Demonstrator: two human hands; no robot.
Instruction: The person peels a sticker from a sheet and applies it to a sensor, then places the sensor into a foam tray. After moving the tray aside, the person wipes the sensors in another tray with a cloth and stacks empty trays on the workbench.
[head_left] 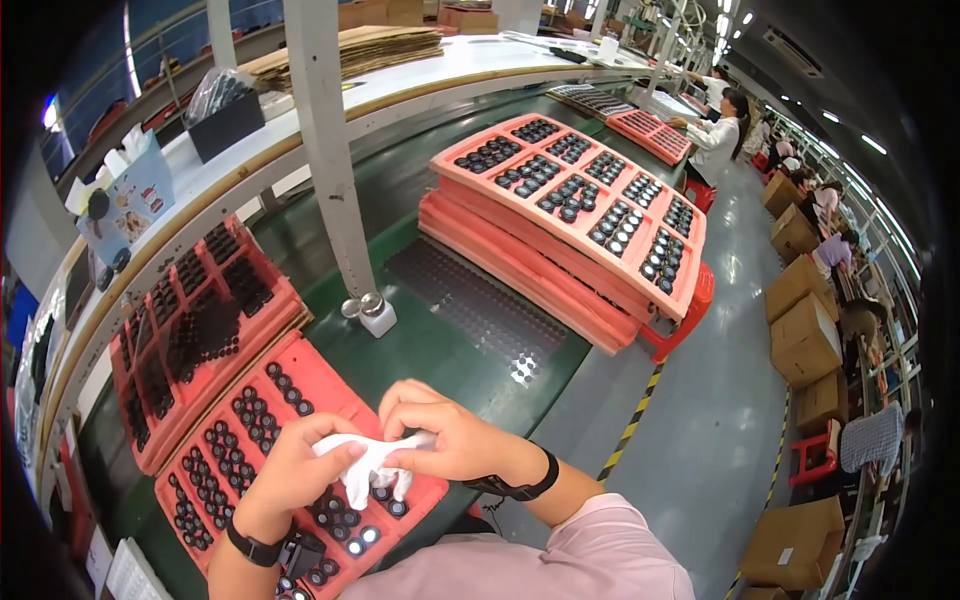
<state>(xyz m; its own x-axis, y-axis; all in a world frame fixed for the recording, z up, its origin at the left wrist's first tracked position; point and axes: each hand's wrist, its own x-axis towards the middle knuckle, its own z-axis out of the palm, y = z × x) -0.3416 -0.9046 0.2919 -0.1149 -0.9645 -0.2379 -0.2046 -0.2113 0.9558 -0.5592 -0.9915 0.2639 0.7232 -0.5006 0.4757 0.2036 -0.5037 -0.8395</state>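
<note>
A white cloth (362, 468) is bunched up between my two hands. My left hand (297, 462) pinches its left side between thumb and fingers. With bent fingers, my right hand (447, 437) grips the other end. Loose folds of the cloth hang down between them. Both hands are just above a pink tray (345, 390) whose rows hold small round black parts (222, 452) with lens-like faces. A few parts near my forearms reflect bright light. My hands and the cloth hide part of the tray, and whether anything is inside the cloth I cannot tell.
Another pink tray (152, 457) of dark parts adjoins on the left. A small white bottle (379, 318) stands by a white post (325, 150). Stacked pink trays (520, 270) sit ahead, near a dotted dark sheet (480, 305). Cartons (803, 340) line the aisle; a co-worker (715, 140) is farther off.
</note>
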